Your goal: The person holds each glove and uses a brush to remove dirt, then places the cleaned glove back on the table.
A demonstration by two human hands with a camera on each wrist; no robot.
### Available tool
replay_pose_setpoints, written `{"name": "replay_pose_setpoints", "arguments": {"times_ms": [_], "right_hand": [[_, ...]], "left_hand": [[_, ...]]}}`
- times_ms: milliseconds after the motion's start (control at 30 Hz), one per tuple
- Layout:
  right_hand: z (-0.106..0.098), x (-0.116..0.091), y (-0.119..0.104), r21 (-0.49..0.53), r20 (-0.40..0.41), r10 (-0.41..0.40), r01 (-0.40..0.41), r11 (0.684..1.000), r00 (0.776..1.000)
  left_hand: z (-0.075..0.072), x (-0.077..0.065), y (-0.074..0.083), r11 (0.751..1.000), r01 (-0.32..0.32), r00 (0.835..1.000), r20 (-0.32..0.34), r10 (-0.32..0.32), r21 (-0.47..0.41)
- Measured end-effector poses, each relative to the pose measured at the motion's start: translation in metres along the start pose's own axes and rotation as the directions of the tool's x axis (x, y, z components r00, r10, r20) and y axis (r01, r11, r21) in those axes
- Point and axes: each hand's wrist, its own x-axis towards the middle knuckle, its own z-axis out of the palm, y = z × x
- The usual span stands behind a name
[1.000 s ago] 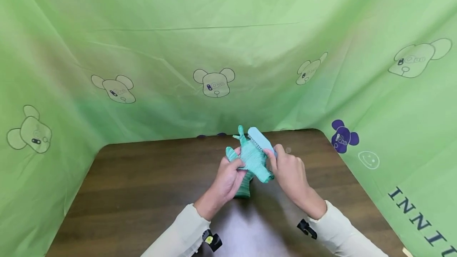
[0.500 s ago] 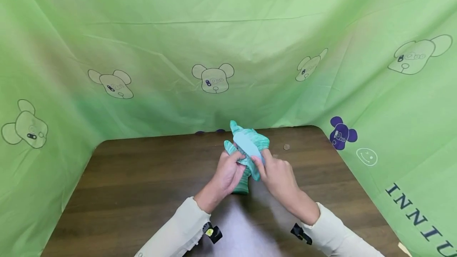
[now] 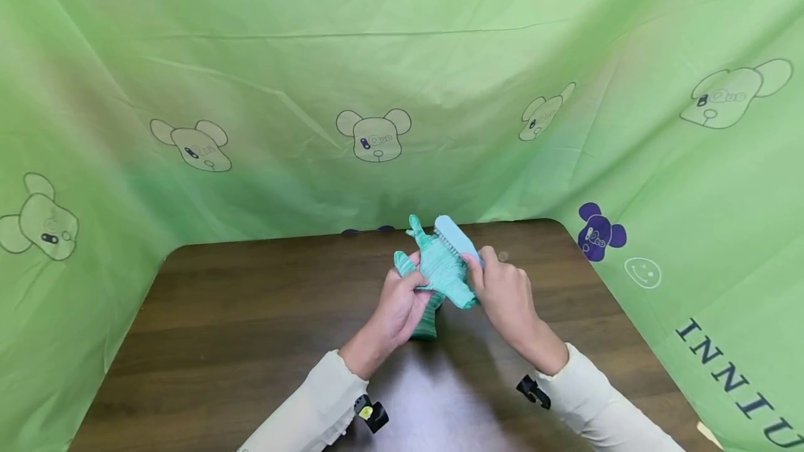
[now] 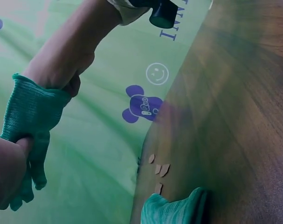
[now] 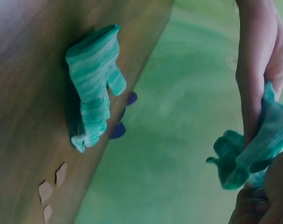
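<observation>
My left hand [image 3: 402,302] pinches a teal knit glove [image 3: 442,267] between thumb and fingers, holding it up over the table. My right hand [image 3: 505,295] grips a light blue brush [image 3: 455,236], its bristles against the upper right side of that glove. In the left wrist view the held glove [image 4: 36,109] hangs with its fingers downward. A second striped teal glove [image 5: 92,84] lies on the table, partly hidden under the hands in the head view.
A brown wood-grain table [image 3: 251,319] spreads beneath the hands. Several small tan chips [image 5: 45,191] lie on it, beyond the second glove's fingers. A green printed cloth [image 3: 283,89] hangs around the back and sides of the table.
The brush swept down and left across the held glove, folding its fabric over, then came back to the upper right side, with the glove spread again. The left hand kept its grip.
</observation>
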Motion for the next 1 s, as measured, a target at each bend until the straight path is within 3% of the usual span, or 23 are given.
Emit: {"name": "replay_pose_setpoints", "arguments": {"times_ms": [133, 200, 267, 333, 433, 500, 633, 767, 900, 1000], "right_hand": [[-0.005, 0.001, -0.001, 0.065, 0.106, 0.181, -0.189, 0.98, 0.978], [-0.007, 0.0, -0.005, 0.1, 0.107, 0.219, -0.229, 0.968, 0.97], [-0.008, -0.004, -0.012, 0.125, 0.067, 0.163, -0.17, 0.977, 0.984], [-0.007, -0.008, -0.019, 0.105, 0.015, 0.043, -0.045, 0.993, 0.999], [-0.002, -0.012, -0.027, 0.024, -0.047, -0.133, 0.134, 0.991, 0.99], [0.001, -0.011, -0.029, -0.029, -0.079, -0.178, 0.176, 0.984, 0.981], [0.003, -0.006, -0.023, -0.054, -0.129, -0.16, 0.154, 0.987, 0.979], [0.004, -0.002, -0.013, -0.04, -0.129, -0.117, 0.113, 0.993, 0.985], [0.003, 0.0, -0.004, -0.035, -0.087, -0.064, 0.061, 0.998, 0.994], [0.0, 0.001, 0.0, -0.007, -0.036, 0.039, -0.039, 0.999, 0.999]], "left_hand": [[0.002, 0.0, -0.002, 1.0, -0.005, 1.0, -0.024, 0.005, -0.001], [0.002, 0.0, -0.003, 1.0, -0.008, 0.999, -0.034, 0.008, -0.005], [0.002, 0.0, -0.003, 1.0, -0.013, 0.999, -0.043, 0.012, -0.011], [0.002, 0.001, -0.001, 1.0, -0.023, 0.999, -0.037, 0.023, -0.016], [0.003, 0.002, 0.002, 0.999, -0.036, 0.999, -0.018, 0.036, -0.022], [0.004, 0.001, 0.004, 0.999, -0.042, 0.999, -0.008, 0.042, -0.027], [0.006, -0.002, 0.007, 0.999, -0.042, 0.999, 0.004, 0.042, -0.025], [0.007, -0.005, 0.008, 0.999, -0.033, 0.999, -0.007, 0.033, -0.018], [0.007, -0.006, 0.006, 0.999, -0.033, 0.999, -0.026, 0.032, -0.028], [0.006, -0.006, 0.003, 0.999, -0.031, 0.999, -0.04, 0.029, -0.033]]}}
